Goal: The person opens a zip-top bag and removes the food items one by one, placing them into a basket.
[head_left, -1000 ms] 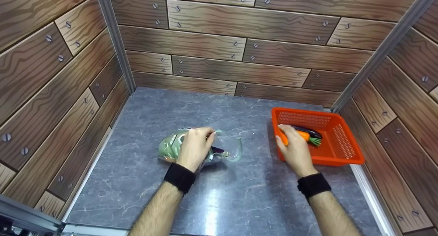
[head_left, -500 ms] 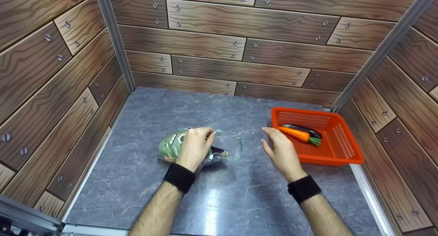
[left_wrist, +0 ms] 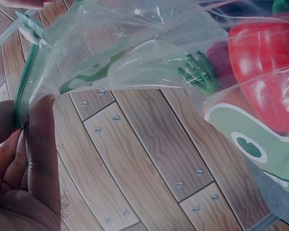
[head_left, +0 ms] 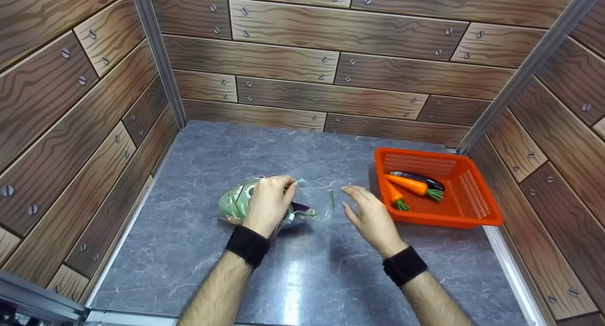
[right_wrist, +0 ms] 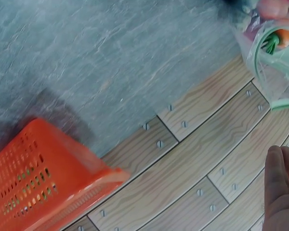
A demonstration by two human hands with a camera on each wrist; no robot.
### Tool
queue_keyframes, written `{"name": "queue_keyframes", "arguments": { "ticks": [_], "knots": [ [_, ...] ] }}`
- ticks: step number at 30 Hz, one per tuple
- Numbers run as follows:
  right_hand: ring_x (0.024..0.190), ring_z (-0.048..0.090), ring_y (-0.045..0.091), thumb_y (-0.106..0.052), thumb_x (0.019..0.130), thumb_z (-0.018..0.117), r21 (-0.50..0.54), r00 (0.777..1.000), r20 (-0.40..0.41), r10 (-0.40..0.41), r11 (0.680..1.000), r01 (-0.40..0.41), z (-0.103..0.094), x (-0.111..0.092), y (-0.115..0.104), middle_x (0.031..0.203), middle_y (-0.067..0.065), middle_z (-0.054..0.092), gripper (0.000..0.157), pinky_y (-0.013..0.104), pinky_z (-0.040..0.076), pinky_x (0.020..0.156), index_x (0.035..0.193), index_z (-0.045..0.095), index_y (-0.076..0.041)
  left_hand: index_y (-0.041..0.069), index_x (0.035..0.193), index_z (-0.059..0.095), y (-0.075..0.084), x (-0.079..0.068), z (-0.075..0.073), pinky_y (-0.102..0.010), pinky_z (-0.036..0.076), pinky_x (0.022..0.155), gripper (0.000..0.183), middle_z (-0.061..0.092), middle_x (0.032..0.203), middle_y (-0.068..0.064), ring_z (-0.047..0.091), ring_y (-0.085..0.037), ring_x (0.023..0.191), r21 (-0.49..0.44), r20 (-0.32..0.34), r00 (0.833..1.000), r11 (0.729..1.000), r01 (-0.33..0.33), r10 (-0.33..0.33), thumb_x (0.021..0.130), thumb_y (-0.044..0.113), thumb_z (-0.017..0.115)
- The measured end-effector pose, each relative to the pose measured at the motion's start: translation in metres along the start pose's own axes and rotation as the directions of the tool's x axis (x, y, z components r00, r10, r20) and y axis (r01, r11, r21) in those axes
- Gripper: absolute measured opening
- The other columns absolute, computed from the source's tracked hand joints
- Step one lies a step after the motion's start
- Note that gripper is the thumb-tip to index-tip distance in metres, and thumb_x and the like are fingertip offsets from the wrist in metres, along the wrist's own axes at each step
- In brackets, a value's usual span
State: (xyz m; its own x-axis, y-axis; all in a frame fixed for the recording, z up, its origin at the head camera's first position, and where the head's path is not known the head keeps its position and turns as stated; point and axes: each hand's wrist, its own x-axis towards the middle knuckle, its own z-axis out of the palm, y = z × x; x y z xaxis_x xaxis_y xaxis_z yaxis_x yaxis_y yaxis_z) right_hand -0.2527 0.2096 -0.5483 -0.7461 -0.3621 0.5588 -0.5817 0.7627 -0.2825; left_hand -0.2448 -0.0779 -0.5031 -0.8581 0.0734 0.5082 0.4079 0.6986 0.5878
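My left hand (head_left: pixel 269 204) pinches the green-edged rim of a clear zip bag (left_wrist: pixel 135 62) with a green printed pattern. In the left wrist view a glossy red vegetable (left_wrist: pixel 265 62) and a green stalk top (left_wrist: pixel 200 72) show through the plastic. An eggplant (head_left: pixel 303 209) lies near the bag's mouth, which gapes to the right. My right hand (head_left: pixel 371 219) holds nothing. It hovers between the bag mouth and the orange basket (head_left: pixel 461 219), fingers loosely extended. Inside the basket lie two carrots (head_left: pixel 410 184) and a dark eggplant (head_left: pixel 427 180).
Grey marbled tabletop (head_left: pixel 227 146) runs beneath everything. Wood-patterned walls (head_left: pixel 283 61) with metal corner posts (head_left: pixel 163 61) close in the back and both sides. The basket stands close to the right wall.
My right hand has moved left out of the basket towards the bag mouth, uncovering the second carrot. The left hand and the bag have stayed in place.
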Motion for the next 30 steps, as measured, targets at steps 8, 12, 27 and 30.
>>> {"name": "queue_keyframes", "arguments": {
  "ticks": [8,12,27,30],
  "knots": [
    [0.123,0.083,0.037,-0.008,0.103,0.090,0.017,0.999,0.030,-0.028,0.999,0.028,0.018,-0.001,-0.015,0.131,0.017,0.086,0.034,0.050,0.070,0.108,0.136,0.082,-0.003,0.006,0.105,0.090,0.001,0.000,-0.001,-0.048,0.072,0.084,0.013,0.090,0.097,-0.007,0.087,-0.026,0.090,0.006,0.013,1.000,1.000,0.008,-0.008,0.111,0.012,0.080],
    [0.119,0.084,0.037,-0.005,0.101,0.090,0.017,0.998,0.041,-0.053,0.998,0.053,0.029,-0.002,-0.019,0.128,0.017,0.087,0.033,0.050,0.071,0.105,0.134,0.083,-0.003,0.006,0.106,0.090,0.002,0.001,-0.002,-0.047,0.072,0.083,0.013,0.090,0.097,-0.007,0.087,-0.025,0.090,0.011,0.016,1.000,1.000,0.012,-0.012,0.111,0.012,0.079],
    [0.116,0.085,0.036,-0.002,0.102,0.088,0.025,0.985,0.158,-0.065,0.998,0.062,0.065,0.007,-0.028,0.125,0.016,0.087,0.030,0.048,0.071,0.101,0.131,0.083,-0.001,0.007,0.106,0.091,0.003,-0.001,-0.001,-0.046,0.072,0.083,0.011,0.091,0.098,-0.007,0.087,-0.024,0.089,0.022,0.009,1.000,1.000,0.001,-0.001,0.109,0.012,0.081],
    [0.115,0.086,0.037,-0.003,0.102,0.088,0.013,0.981,0.185,-0.054,0.999,0.052,0.072,0.009,-0.029,0.125,0.018,0.087,0.030,0.049,0.071,0.101,0.131,0.083,0.001,0.008,0.105,0.090,0.003,-0.001,0.000,-0.045,0.072,0.082,0.010,0.090,0.097,-0.006,0.087,-0.023,0.088,0.025,0.003,1.000,1.000,-0.005,0.005,0.109,0.011,0.081]
  ]
}}
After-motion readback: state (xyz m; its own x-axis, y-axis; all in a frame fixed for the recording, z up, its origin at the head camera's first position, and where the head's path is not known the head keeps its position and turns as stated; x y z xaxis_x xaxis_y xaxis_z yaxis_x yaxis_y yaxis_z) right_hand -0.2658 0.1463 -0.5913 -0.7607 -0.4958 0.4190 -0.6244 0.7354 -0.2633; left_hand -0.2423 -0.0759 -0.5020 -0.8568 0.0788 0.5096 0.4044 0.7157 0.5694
